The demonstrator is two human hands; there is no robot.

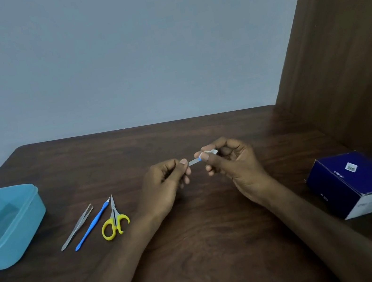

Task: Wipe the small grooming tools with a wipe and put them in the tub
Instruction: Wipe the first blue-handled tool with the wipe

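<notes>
Above the dark wooden tabletop [199,250], the left hand [163,187] pinches a small metal tool [194,162] while the right hand [231,165] holds a white wipe [208,154] around it, the light-blue plastic tub [31,215] sitting well apart.

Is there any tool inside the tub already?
No, the tub looks empty, while the tweezers, blue tool and scissors lie on the table beside it.

Little is legible — a small white sticker is seen on the dark blue box [356,181], with faint white markings beside it — too blurred to be read.
</notes>
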